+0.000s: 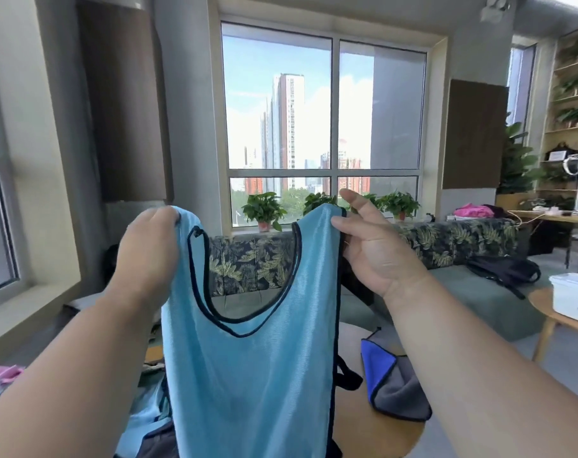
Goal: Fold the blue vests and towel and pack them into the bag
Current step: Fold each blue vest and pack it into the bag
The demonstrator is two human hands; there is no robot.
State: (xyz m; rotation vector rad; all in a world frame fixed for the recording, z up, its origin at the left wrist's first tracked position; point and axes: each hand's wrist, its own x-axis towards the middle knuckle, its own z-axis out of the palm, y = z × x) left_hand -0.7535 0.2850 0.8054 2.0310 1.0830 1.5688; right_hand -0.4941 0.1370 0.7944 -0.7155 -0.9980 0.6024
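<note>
On the round wooden table [373, 438] lies a folded towel [393, 385].

Towel [393, 381] right of vest [254, 358]

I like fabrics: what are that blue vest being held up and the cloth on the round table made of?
The vest looks like thin, shiny synthetic mesh with dark binding at the edges. The towel looks like plush microfibre, blue on one face and grey on the other. The table appears to be light wood.
</note>
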